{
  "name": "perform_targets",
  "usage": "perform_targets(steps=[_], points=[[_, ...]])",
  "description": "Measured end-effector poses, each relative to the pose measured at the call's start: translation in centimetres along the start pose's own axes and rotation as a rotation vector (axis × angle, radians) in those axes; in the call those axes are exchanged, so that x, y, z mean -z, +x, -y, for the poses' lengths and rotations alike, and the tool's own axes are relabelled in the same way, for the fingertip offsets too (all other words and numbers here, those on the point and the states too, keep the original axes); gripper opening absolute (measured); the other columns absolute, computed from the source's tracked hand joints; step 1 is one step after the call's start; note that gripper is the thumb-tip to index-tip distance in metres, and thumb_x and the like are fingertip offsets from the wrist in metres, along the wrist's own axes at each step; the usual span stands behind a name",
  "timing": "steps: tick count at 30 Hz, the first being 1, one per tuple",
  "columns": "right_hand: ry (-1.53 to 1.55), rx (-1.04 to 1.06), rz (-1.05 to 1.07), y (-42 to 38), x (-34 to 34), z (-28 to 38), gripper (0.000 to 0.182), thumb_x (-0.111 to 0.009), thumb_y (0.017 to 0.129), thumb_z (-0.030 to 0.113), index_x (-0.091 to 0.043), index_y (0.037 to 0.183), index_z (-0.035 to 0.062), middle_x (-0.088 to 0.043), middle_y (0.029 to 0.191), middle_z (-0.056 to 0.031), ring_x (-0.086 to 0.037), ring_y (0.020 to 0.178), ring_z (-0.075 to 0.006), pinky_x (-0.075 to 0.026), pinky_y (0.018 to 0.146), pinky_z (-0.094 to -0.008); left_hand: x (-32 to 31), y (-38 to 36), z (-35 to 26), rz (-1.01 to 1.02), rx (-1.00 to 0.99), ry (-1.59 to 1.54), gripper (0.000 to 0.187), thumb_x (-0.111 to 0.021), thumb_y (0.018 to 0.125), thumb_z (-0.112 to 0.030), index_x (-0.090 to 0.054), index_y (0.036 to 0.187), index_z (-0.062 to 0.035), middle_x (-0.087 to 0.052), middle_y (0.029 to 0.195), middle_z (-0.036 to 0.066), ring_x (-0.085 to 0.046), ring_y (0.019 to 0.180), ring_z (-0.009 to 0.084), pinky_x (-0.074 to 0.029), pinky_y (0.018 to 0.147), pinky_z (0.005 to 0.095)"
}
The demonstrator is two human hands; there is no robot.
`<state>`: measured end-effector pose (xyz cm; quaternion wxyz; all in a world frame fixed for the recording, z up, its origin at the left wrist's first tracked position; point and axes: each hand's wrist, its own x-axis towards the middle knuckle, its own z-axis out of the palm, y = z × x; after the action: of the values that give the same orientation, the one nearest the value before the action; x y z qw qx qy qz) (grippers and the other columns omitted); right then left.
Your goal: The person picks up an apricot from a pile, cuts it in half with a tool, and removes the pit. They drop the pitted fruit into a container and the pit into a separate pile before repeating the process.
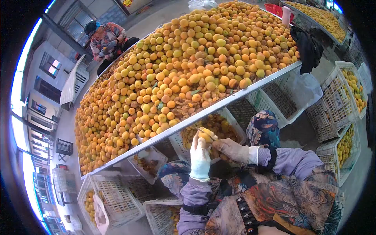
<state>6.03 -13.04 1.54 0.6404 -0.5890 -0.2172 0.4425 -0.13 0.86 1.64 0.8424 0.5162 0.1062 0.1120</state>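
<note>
My left hand [200, 159], in a white glove, is closed around a yellow apricot [205, 135] and holds it up in front of my lap. Beside it, my right hand [232, 150], in a soiled glove, is closed with its fingertips close to the fruit. A thin dark tool like a small knife [212, 137] runs from the right fingers across the apricot; its handle is hidden in the hand. Below and behind the hands is a white crate [236, 121] holding split apricot pieces [223, 127].
A metal-edged table [234, 96] bears a large heap of apricots [164, 78]. White crates [113, 196] stand at lower left, and stacked crates [328, 102] with fruit at right. Another person [107, 39] sits across the table. A black cloth [306, 49] hangs at the table's corner.
</note>
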Motion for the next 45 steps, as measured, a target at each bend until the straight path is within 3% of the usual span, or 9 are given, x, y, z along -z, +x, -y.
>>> perform_targets(steps=[8,10,15,18,20,24,33,40,45], points=[[-0.028,-0.187,0.029,-0.1,0.0,2.4,0.048,-0.041,0.094,0.048,-0.057,0.091,0.0036,-0.047,0.058,-0.0003,-0.044,0.048,-0.0098,-0.037,0.046,-0.0228,0.8,0.5,-0.7,0.025,-0.043,0.193,0.044,-0.048,0.095,-0.029,-0.042,0.125,0.0025,-0.056,0.115,0.013,-0.054,0.107,0.0199,-0.04,0.094,0.0301],[0.038,-0.006,0.003,0.1,-0.4,1.4,0.043,-0.043,0.095,0.044,-0.057,0.09,0.0034,-0.048,0.06,0.0013,-0.043,0.05,-0.0086,-0.037,0.047,-0.0223,0.9,0.6,-0.2,0.001,-0.056,0.275,0.043,-0.047,0.095,-0.029,-0.043,0.124,0.0027,-0.056,0.115,0.014,-0.054,0.108,0.0202,-0.04,0.094,0.0301],[0.108,0.166,-0.121,0.5,-1.8,-2.3,0.044,-0.047,0.093,0.044,-0.059,0.1,0.0031,-0.05,0.064,0.003,-0.042,0.053,-0.0065,-0.037,0.048,-0.0231,0.8,1.1,1.3,-0.059,-0.029,-0.167,0.045,-0.043,0.097,-0.031,-0.039,0.128,0.0011,-0.057,0.113,0.015,-0.055,0.107,0.0211,-0.041,0.093,0.0286],[0.084,-0.083,-0.042,-0.4,-1.1,1.1,0.049,-0.046,0.092,0.049,-0.06,0.098,0.0024,-0.049,0.063,0.003,-0.042,0.053,-0.0063,-0.038,0.048,-0.023,0.1,0.5,-0.6,-0.031,-0.009,-0.089,0.045,-0.045,0.096,-0.028,-0.037,0.13,0.0001,-0.055,0.114,0.015,-0.055,0.107,0.0216,-0.042,0.093,0.0286],[0.066,-0.132,-0.024,-0.5,-1.1,2.3,0.05,-0.042,0.09,0.056,-0.052,0.08,0.0091,-0.04,0.053,0.0026,-0.034,0.04,-0.0068,-0.025,0.035,-0.0219,0.7,0.5,-0.8,-0.005,-0.019,-0.04,0.043,-0.045,0.096,-0.027,-0.038,0.129,-0.0008,-0.055,0.116,0.014,-0.055,0.106,0.0211,-0.043,0.092,0.0303],[0.023,-0.28,0.059,-0.4,-0.3,2.1,0.057,-0.04,0.09,0.058,-0.058,0.088,0.0041,-0.047,0.061,0.0021,-0.041,0.051,-0.0062,-0.034,0.045,-0.0233,1.1,0.9,-0.2,-0.012,-0.02,0.018,0.04,-0.048,0.095,-0.026,-0.043,0.125,-0.0009,-0.057,0.114,0.013,-0.056,0.105,0.0206,-0.043,0.091,0.0324],[0.09,0.014,-0.084,0.8,-1.4,0.3,0.051,-0.045,0.091,0.053,-0.06,0.089,0.0039,-0.049,0.06,0.0013,-0.043,0.05,-0.0072,-0.035,0.045,-0.0241,-0.5,0.5,0.6,-0.065,0.177,-0.432,0.041,-0.05,0.093,-0.037,-0.049,0.119,-0.0047,-0.055,0.117,0.011,-0.053,0.098,0.0182,-0.042,0.089,0.0306],[0.048,-0.143,-0.008,-0.2,-0.8,1.8,0.045,-0.04,0.095,0.048,-0.052,0.08,0.0074,-0.044,0.057,0.001,-0.037,0.042,-0.0073,-0.03,0.037,-0.0226,-0.2,0.8,0.3,-0.08,-0.027,0.064,0.04,-0.046,0.096,-0.035,-0.05,0.116,0.0002,-0.058,0.108,0.01,-0.053,0.095,0.0163,-0.041,0.087,0.0289],[0.056,0.131,-0.059,-0.2,-2.1,-1.3,0.047,-0.046,0.091,0.051,-0.059,0.087,0.0067,-0.049,0.062,0.0021,-0.044,0.051,-0.0064,-0.035,0.042,-0.0235,1.4,1.5,0.7,-0.051,0.037,0.147,0.044,-0.037,0.098,-0.04,-0.053,0.11,0.0001,-0.061,0.098,0.01,-0.054,0.092,0.0148,-0.042,0.083,0.0279]])
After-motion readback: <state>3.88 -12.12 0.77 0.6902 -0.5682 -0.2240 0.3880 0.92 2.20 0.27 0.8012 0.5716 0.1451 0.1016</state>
